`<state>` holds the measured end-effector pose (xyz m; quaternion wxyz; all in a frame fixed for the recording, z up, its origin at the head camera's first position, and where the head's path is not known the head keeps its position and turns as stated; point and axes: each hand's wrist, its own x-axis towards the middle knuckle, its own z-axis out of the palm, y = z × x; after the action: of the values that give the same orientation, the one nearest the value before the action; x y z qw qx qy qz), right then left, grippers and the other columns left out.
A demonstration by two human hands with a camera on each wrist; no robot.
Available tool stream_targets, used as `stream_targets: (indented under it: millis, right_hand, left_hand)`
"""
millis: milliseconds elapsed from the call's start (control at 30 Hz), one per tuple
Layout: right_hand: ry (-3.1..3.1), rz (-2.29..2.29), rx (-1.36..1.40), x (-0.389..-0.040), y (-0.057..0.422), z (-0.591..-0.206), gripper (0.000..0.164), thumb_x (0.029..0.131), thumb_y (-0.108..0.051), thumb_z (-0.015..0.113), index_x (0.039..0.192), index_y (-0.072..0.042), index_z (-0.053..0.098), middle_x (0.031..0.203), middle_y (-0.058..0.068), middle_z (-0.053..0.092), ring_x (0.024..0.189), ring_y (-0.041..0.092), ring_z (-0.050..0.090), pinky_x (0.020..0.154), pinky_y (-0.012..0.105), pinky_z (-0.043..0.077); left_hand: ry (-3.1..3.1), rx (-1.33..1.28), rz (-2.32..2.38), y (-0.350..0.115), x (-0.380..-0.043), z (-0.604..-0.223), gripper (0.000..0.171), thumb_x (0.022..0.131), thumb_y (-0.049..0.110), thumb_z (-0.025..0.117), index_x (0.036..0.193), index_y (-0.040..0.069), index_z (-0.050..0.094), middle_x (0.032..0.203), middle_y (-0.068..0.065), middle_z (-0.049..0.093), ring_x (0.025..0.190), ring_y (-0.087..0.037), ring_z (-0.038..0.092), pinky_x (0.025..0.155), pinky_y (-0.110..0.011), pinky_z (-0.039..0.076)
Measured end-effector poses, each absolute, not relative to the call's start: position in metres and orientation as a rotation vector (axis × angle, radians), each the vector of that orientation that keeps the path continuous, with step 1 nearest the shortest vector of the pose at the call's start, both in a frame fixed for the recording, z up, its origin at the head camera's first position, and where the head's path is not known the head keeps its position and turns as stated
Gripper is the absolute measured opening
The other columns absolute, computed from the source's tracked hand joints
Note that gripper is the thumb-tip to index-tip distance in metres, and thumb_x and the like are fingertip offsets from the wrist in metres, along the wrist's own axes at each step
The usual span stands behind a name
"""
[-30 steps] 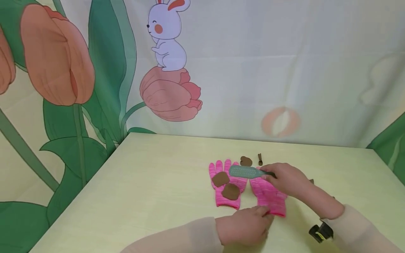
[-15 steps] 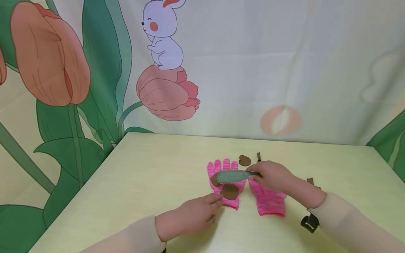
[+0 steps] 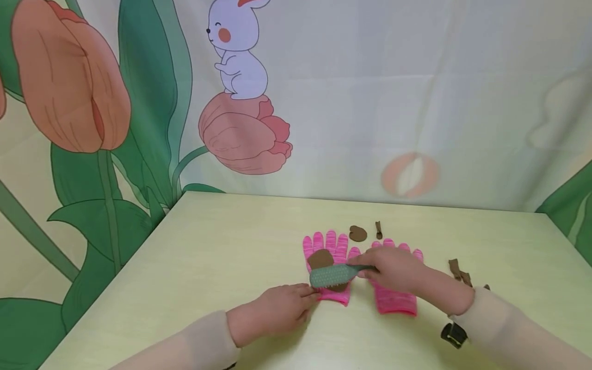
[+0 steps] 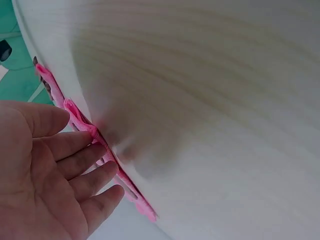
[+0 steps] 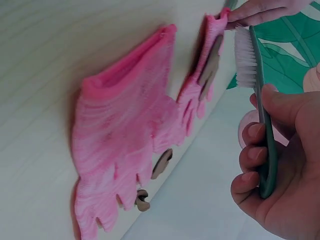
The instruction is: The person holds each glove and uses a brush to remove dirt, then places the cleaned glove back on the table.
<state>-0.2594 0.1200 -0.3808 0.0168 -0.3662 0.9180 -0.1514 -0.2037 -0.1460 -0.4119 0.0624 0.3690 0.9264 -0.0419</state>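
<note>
At the far left, large tulips (image 3: pixel 69 77) stand on a printed cloth backdrop (image 3: pixel 333 103), with a white rabbit (image 3: pixel 242 46) farther along; the pale bench (image 3: pixel 208 257) lies in front. The left hand (image 3: pixel 277 311) comes in from the lower left, its grip slack, fingers extended and holding nothing, fingertips at the cuff edge of the left pink glove (image 3: pixel 341 252). This glove lies flat, fingers pointing away, bearing 2 brown patches: an upper patch (image 3: pixel 320 258) and a lower patch (image 3: pixel 339 289) mostly hidden by the green brush (image 3: pixel 332 276). The brush's white bristles face the glove; whether they touch it I cannot tell. Beyond the gloves lie a rounded brown piece (image 3: pixel 358 234) and a narrow brown strip (image 3: pixel 378 230). The right hand (image 3: pixel 398 270) has its grip closed around the brush handle, over the right pink glove (image 3: pixel 395 300), which also lies on the bench. A black device (image 3: pixel 454 335) shows at the right wrist; farther right, brown scraps (image 3: pixel 455 269) lie partly behind the forearm.
</note>
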Motion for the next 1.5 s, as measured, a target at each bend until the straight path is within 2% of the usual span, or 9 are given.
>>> stream_targets:
  millis: [200,333,567,700,900,1000,1233,1400,1500]
  right_hand:
    - [2.897,-0.345,-1.276,-0.262,0.123,-0.388,0.029,0.092,-0.013,0.074,0.12,-0.02,0.078,0.077,-0.008,0.061,0.066,0.002,0.042,0.057,0.015,0.037]
    - [2.988,-0.244,-1.271,-0.265,0.132,-0.386,0.032,0.089,-0.009,0.076,0.117,-0.023,0.079,0.073,-0.008,0.054,0.063,0.004,0.039,0.054,0.016,0.034]
    - [3.076,-0.237,-1.306,-0.268,0.138,-0.372,0.034,0.085,-0.008,0.079,0.117,-0.021,0.08,0.076,-0.005,0.065,0.065,0.005,0.048,0.058,0.018,0.041]
    - [2.977,-0.391,-1.273,-0.267,0.133,-0.372,0.034,0.089,-0.012,0.077,0.123,-0.019,0.077,0.077,-0.008,0.062,0.067,0.002,0.044,0.059,0.017,0.039]
    - [2.817,-0.446,-1.233,-0.269,0.132,-0.393,0.032,0.093,-0.013,0.072,0.125,-0.018,0.076,0.077,-0.009,0.059,0.068,0.001,0.039,0.057,0.015,0.036]
    - [2.809,-0.439,-1.181,-0.272,0.144,-0.397,0.032,0.094,-0.013,0.071,0.125,-0.017,0.075,0.075,-0.009,0.058,0.068,0.002,0.038,0.058,0.015,0.036]
    - [2.858,-0.415,-1.18,-0.278,0.161,-0.385,0.031,0.091,-0.009,0.074,0.122,-0.014,0.077,0.077,-0.008,0.064,0.068,0.002,0.042,0.061,0.017,0.04]
    - [2.816,-0.54,-1.164,-0.278,0.149,-0.376,0.034,0.092,-0.009,0.072,0.126,-0.014,0.075,0.075,-0.009,0.06,0.068,0.002,0.041,0.062,0.018,0.039]
    - [2.767,-0.575,-1.187,-0.277,0.135,-0.382,0.034,0.093,-0.011,0.073,0.126,-0.015,0.075,0.078,-0.008,0.063,0.069,0.001,0.043,0.06,0.016,0.039]
  left_hand:
    - [2.832,1.11,-0.206,-0.144,-0.2,-0.413,0.038,0.103,0.02,0.055,0.139,0.011,0.064,0.141,-0.003,0.067,0.131,-0.019,0.064,0.106,-0.031,0.055]
    - [2.854,1.126,-0.223,-0.144,-0.2,-0.413,0.037,0.102,0.018,0.056,0.138,0.012,0.065,0.141,-0.002,0.067,0.129,-0.019,0.066,0.104,-0.031,0.056]
    - [2.837,1.091,-0.186,-0.144,-0.201,-0.413,0.038,0.102,0.017,0.056,0.139,0.013,0.065,0.143,-0.001,0.066,0.13,-0.018,0.065,0.106,-0.031,0.055]
    - [2.828,1.062,-0.175,-0.144,-0.202,-0.414,0.04,0.102,0.018,0.055,0.141,0.015,0.063,0.145,0.0,0.064,0.131,-0.018,0.064,0.105,-0.031,0.056]
    - [2.82,1.038,-0.146,-0.145,-0.202,-0.414,0.04,0.101,0.017,0.056,0.14,0.016,0.064,0.145,0.001,0.064,0.131,-0.017,0.065,0.1,-0.032,0.059]
    - [2.809,1.017,-0.138,-0.144,-0.202,-0.413,0.04,0.101,0.017,0.056,0.14,0.015,0.065,0.145,0.001,0.065,0.131,-0.017,0.064,0.103,-0.032,0.058]
    - [2.824,1.039,-0.164,-0.143,-0.202,-0.412,0.039,0.1,0.018,0.056,0.138,0.014,0.066,0.143,0.0,0.066,0.13,-0.017,0.065,0.103,-0.03,0.057]
    - [2.808,1.045,-0.14,-0.142,-0.202,-0.412,0.039,0.101,0.017,0.055,0.138,0.013,0.066,0.143,-0.002,0.065,0.132,-0.018,0.064,0.106,-0.03,0.055]
    - [2.814,1.051,-0.131,-0.142,-0.201,-0.412,0.038,0.101,0.016,0.056,0.137,0.012,0.067,0.142,-0.003,0.067,0.13,-0.019,0.066,0.105,-0.031,0.056]
